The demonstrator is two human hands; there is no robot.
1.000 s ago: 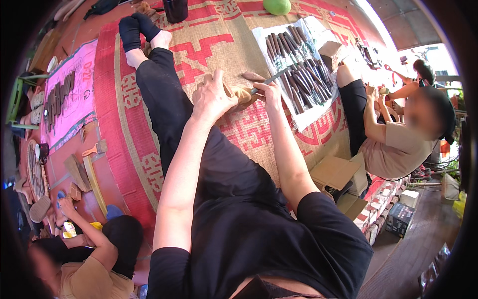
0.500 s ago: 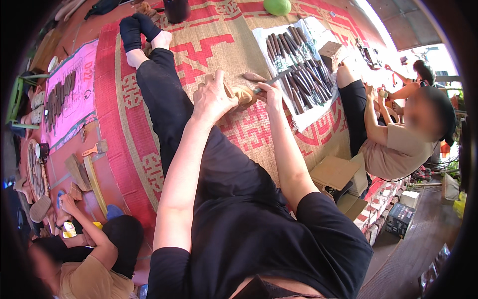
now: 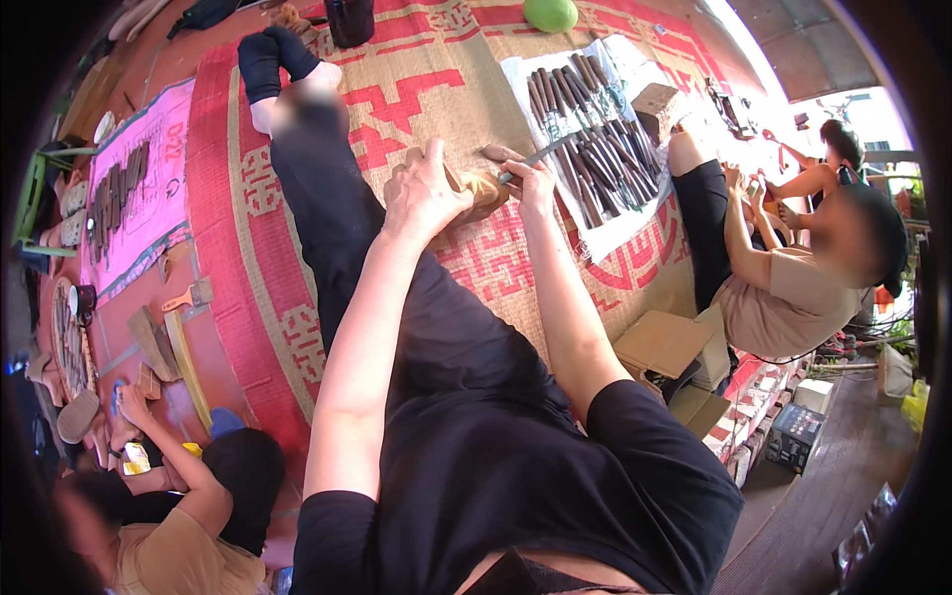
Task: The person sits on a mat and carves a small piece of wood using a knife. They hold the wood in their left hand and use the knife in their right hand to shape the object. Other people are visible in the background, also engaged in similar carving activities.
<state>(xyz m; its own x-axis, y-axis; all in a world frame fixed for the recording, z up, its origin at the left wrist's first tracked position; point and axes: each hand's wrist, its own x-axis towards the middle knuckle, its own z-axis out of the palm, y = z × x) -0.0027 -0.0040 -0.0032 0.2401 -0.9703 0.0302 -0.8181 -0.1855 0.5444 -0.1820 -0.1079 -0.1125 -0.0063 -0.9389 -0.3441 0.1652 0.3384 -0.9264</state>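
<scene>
My left hand (image 3: 424, 193) is closed round a small brown carved piece (image 3: 483, 197), apparently wood, and its fingers hide part of it. From the right, my right hand (image 3: 533, 184) pinches a narrow carving tool (image 3: 551, 150) against that piece. The tool's flat grey strip slants up and away to the right; its other end is partly covered by my fingers. Just beyond the piece, a brown rounded wooden end (image 3: 501, 153) shows, and I cannot tell whether it belongs to something separate. Many dark-handled carving tools (image 3: 595, 139) lie in rows to the right.
The tools rest on a white cloth (image 3: 617, 241) over a red and tan woven mat (image 3: 426, 109). A cardboard box (image 3: 662, 342) stands beside my right elbow. Co-workers sit at right (image 3: 793, 288) and lower left (image 3: 188, 535). A pink sheet (image 3: 164, 188) holds more tools; a green round fruit (image 3: 551, 14) lies far off.
My right hand has shifted slightly left and down, closer to the brown piece, with the tool in it. My left hand stays in nearly the same place.
</scene>
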